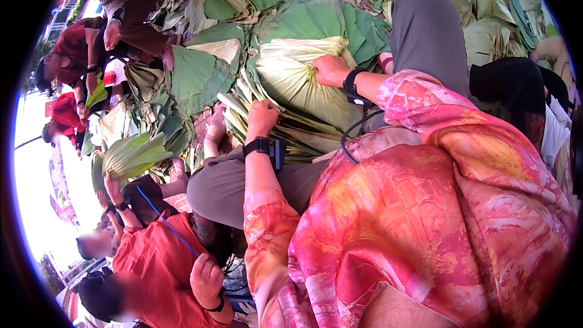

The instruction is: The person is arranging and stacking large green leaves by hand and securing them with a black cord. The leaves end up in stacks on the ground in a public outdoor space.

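A large pale yellow-green lotus leaf (pixel 291 79) with fanned veins lies in front of my knees, on top of a stack of folded leaves (pixel 310 127). My right hand (pixel 332 71) is closed, its fingertips pinching this leaf near its upper right part. At the stack's left edge my left hand (pixel 262 116) is also closed, with curled fingers gripping a leaf edge; its fingertips are partly hidden. A black band circles each wrist. Beyond the pale leaf spread broad, flat dark green leaves (pixel 303 17).
My bent knees (pixel 428 30) frame the stack. More leaf piles (pixel 480 0) fill the upper right. To the left, a person in red (pixel 158 261) holds a green leaf (pixel 135 157) and a thin blue strip (pixel 159 209). Other people sit farther left among leaves on brick paving.
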Action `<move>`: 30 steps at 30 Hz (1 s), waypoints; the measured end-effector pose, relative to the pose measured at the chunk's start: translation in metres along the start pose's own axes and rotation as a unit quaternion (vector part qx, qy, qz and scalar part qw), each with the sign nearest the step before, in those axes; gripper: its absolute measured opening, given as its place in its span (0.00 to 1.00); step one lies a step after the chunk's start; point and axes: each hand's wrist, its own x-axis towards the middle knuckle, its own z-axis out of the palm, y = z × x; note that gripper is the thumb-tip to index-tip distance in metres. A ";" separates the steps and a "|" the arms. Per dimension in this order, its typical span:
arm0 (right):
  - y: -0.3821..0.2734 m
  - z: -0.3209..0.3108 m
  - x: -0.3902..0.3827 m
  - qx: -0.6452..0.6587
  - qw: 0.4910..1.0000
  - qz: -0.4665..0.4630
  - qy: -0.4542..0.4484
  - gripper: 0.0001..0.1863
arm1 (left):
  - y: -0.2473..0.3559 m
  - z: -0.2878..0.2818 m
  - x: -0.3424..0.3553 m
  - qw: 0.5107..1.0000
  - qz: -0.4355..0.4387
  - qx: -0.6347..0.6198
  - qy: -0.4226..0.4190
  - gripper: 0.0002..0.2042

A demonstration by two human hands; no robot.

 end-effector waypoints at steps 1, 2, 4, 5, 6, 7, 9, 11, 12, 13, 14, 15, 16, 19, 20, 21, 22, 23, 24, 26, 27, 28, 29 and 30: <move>0.004 0.000 0.002 -0.009 1.000 0.015 0.012 0.12 | -0.004 0.002 0.000 1.000 0.005 0.019 0.016 0.07; 0.007 -0.001 0.004 -0.017 0.999 0.029 0.024 0.12 | -0.009 0.002 0.001 1.000 0.001 0.017 0.011 0.07; 0.020 -0.015 0.010 -0.040 0.995 0.082 0.029 0.14 | -0.012 0.003 0.001 1.000 -0.007 0.010 -0.002 0.07; 0.031 -0.020 0.009 -0.044 0.993 0.110 0.029 0.14 | -0.012 0.002 0.000 1.000 -0.012 -0.003 -0.006 0.07; 0.036 -0.025 0.008 -0.047 0.989 0.139 0.031 0.14 | -0.011 0.002 -0.001 1.000 -0.017 -0.015 -0.010 0.07; 0.035 -0.025 0.009 -0.055 0.987 0.149 0.029 0.14 | -0.009 0.001 -0.001 0.999 -0.022 -0.028 -0.013 0.07; 0.034 -0.025 0.011 -0.072 0.982 0.172 0.027 0.16 | -0.007 -0.002 0.002 1.000 -0.001 -0.012 -0.003 0.08; 0.013 -0.023 0.015 -0.130 0.981 0.032 0.140 0.15 | -0.003 -0.002 0.001 1.000 0.000 -0.005 -0.001 0.08; -0.015 -0.029 0.010 -0.083 0.985 -0.041 0.148 0.13 | -0.006 -0.002 -0.004 1.000 -0.010 -0.003 0.000 0.08; -0.023 -0.025 0.014 -0.029 0.978 -0.130 0.163 0.13 | -0.004 -0.002 0.000 1.000 -0.006 0.000 -0.001 0.07; -0.033 -0.016 0.010 0.003 0.982 -0.156 0.110 0.14 | -0.003 -0.002 0.000 1.000 0.000 0.006 -0.011 0.07; -0.038 -0.003 0.009 0.058 0.977 -0.200 0.049 0.14 | -0.004 -0.002 0.002 1.000 0.005 0.013 -0.019 0.07; -0.046 0.003 0.001 0.107 0.977 -0.166 -0.081 0.15 | -0.002 -0.002 0.002 0.999 0.009 0.018 -0.028 0.07; -0.054 0.025 -0.013 0.163 0.931 -0.250 -0.209 0.21 | 0.000 0.000 0.000 1.000 0.003 0.003 -0.017 0.07; -0.057 0.028 -0.016 0.145 0.926 -0.234 -0.260 0.21 | -0.001 0.000 -0.002 1.000 0.000 -0.004 -0.014 0.07; -0.055 0.034 -0.017 0.158 0.925 -0.233 -0.256 0.21 | 0.002 -0.001 -0.001 1.000 0.004 -0.005 -0.015 0.07; -0.055 0.040 -0.017 0.170 0.924 -0.232 -0.251 0.20 | 0.004 -0.003 -0.001 1.000 0.004 -0.013 -0.026 0.07; -0.053 0.044 -0.017 0.182 0.923 -0.232 -0.247 0.20 | 0.006 -0.005 -0.002 0.999 0.004 -0.021 -0.036 0.06; -0.056 0.043 -0.017 0.149 0.930 -0.214 -0.259 0.21 | 0.010 -0.008 -0.004 0.998 0.000 -0.031 -0.047 0.07; -0.059 0.040 -0.017 0.080 0.939 -0.178 -0.282 0.21 | 0.020 -0.013 -0.005 0.998 -0.010 -0.049 -0.047 0.06; -0.057 0.043 -0.018 0.126 0.934 -0.200 -0.268 0.22 | 0.023 -0.015 -0.006 0.997 -0.014 -0.057 -0.047 0.06; -0.055 0.047 -0.020 0.171 0.926 -0.220 -0.253 0.22 | 0.024 -0.016 -0.005 0.997 -0.018 -0.052 -0.055 0.06; -0.053 0.050 -0.021 0.216 0.916 -0.240 -0.238 0.22 | 0.026 -0.017 -0.005 0.997 -0.022 -0.047 -0.063 0.06; -0.052 0.051 -0.021 0.217 0.916 -0.243 -0.233 0.22 | 0.026 -0.018 -0.004 0.996 -0.025 -0.041 -0.070 0.06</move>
